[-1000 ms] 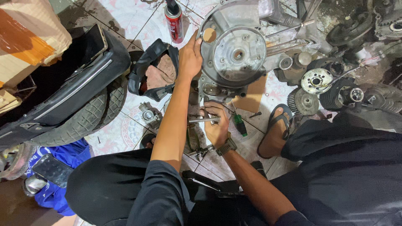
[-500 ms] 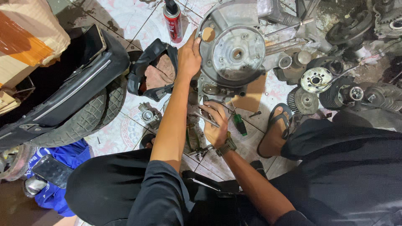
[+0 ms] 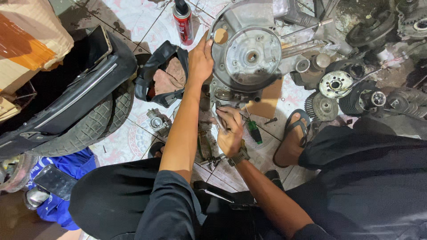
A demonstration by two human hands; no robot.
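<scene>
At the top centre of the head view, a grey metal engine casing (image 3: 249, 53) with a round cover plate stands on the tiled floor (image 3: 133, 26), tilted toward the viewer. The left hand (image 3: 201, 60) lies flat against the casing's left rim, fingers extended and pressed to the metal, closed around nothing. Just below the casing, the right hand (image 3: 230, 131) is curled around a slim metal tool (image 3: 219, 121) whose tip points up at the casing's lower edge; the fingers are wrapped closed on its shaft. A dark watch (image 3: 239, 156) sits on that wrist.

Just right of the right hand lies a green-handled screwdriver (image 3: 253, 131), apart from the fingers, beside a brown piece of cardboard (image 3: 267, 103). A sandalled foot (image 3: 293, 138) rests on the tiles to the right. Beyond it, gears and round engine parts (image 3: 336, 84) are scattered near one another. Above the left hand stands a red spray can (image 3: 183, 22), upright. Left of the forearm is a black plastic housing (image 3: 162, 73) holding a rag, then a tyre (image 3: 84, 126) under a black panel. A blue bag (image 3: 62, 178) lies at lower left.
</scene>
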